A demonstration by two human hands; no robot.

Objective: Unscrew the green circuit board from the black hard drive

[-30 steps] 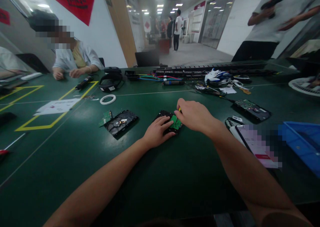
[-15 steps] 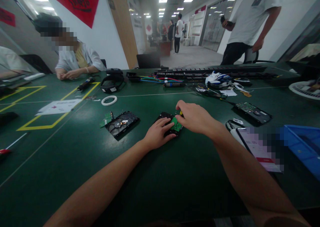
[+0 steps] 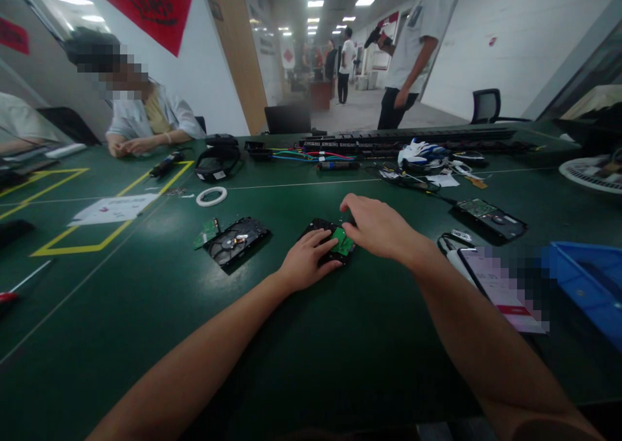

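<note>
My left hand (image 3: pixel 306 260) lies over a black hard drive (image 3: pixel 319 225). Its fingers rest on top and its thumb runs along the near edge, holding the drive against the table. The drive's green circuit board (image 3: pixel 344 241) faces up beside the fingertips. At the board's right side, my right hand (image 3: pixel 376 227) is closed in a pinch around what looks like a small screwdriver, almost wholly hidden by the fingers. To the left sits another opened hard drive (image 3: pixel 238 241), with a loose green circuit board (image 3: pixel 208 232) against its far left corner.
A white ring (image 3: pixel 211 196) and a black headset-like strap (image 3: pixel 218 162) lie beyond the opened drive. A third hard drive (image 3: pixel 490 219), a phone-like screen (image 3: pixel 500 285) and a blue bin (image 3: pixel 583 285) stand right. A red-handled screwdriver (image 3: pixel 29 279) lies far left. Another person sits across the table.
A yellow bit of the tool that showed between my right fingers is now hidden. Both hands stay nearly in place. A standing person in the background has moved left.
</note>
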